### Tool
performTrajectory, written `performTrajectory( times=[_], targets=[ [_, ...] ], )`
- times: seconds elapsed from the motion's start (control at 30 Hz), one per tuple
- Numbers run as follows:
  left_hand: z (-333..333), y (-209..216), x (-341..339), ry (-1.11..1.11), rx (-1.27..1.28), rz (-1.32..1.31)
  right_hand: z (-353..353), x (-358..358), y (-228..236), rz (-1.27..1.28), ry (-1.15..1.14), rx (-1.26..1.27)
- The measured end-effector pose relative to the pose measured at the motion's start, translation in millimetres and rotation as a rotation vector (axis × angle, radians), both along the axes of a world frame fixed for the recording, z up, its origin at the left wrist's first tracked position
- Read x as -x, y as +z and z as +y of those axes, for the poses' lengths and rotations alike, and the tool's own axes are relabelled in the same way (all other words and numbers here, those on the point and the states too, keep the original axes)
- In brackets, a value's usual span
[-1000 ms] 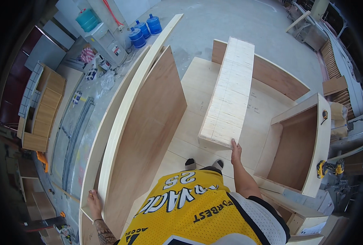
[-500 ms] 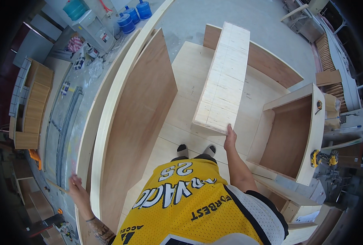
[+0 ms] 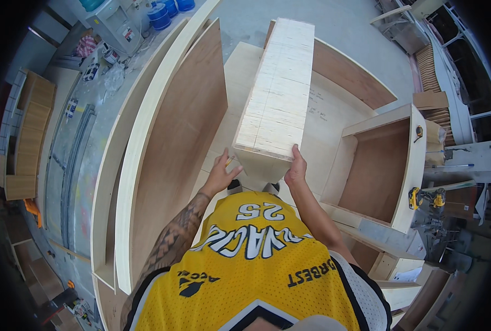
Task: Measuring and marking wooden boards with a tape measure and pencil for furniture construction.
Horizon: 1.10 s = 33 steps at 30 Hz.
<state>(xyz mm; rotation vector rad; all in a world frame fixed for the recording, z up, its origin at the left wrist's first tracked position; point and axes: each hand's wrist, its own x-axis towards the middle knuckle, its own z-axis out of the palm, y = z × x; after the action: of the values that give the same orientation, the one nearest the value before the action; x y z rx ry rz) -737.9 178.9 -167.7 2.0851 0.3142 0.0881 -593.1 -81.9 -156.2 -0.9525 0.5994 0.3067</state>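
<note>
Plywood board stack (image 3: 276,94), pale and long, stands on edge in front of me, its layered face striped with thin glue lines and its near end cut square. My right hand (image 3: 296,170) grips the stack's lower right corner, fingers wrapped up over the end. My left hand (image 3: 221,175) sits at the lower left corner with fingers spread, a thin pencil-like stick among them; whether the palm actually touches the wood I cannot tell. My two hands are apart, one at each near corner of the stack.

Beneath the stack lies a broad, flat panel (image 3: 323,127) of light, smooth wood with faint pencil marks on it. Left of the stack, a tall brown sheet (image 3: 179,149) with a matte, even grain leans on its long edge, and just beyond it a pale, thick-edged board (image 3: 140,138) curves away in the wide lens. Right of the stack, an open cabinet box (image 3: 386,165) lies on its side, pale on its raw edges and brown inside. Farther right of the stack, past the box, a yellow and black cordless drill (image 3: 425,197) rests on a cluttered bench. Behind the stack's far end, at the upper left, blue water jugs (image 3: 168,10) stand on the grey concrete floor (image 3: 345,27). My yellow jersey (image 3: 256,265) fills the foreground below the stack.
</note>
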Motion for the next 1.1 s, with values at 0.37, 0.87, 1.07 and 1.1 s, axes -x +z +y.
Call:
performTrajectory(
  times=[0.37, 0.87, 1.07, 1.1],
  targets=[
    [-23.1, 83.2, -60.4, -0.006, 0.110, -0.200, -21.3, 4.1, 116.2, -0.116, 0.077, 0.278],
    [-22.2, 184.6, -219.7, 0.270, -0.102, -0.395, -84.1, -42.0, 65.4, -0.634, 0.380, 0.850],
    [-48.7, 201.5, -256.0, 0.099, -0.090, -0.282, -74.2, 23.1, -61.3, -0.370, 0.185, 0.525],
    [-33.4, 180.7, -250.9, 0.093, -0.022, -0.368, -59.1, 24.7, -59.8, -0.376, 0.195, 0.502]
  ],
)
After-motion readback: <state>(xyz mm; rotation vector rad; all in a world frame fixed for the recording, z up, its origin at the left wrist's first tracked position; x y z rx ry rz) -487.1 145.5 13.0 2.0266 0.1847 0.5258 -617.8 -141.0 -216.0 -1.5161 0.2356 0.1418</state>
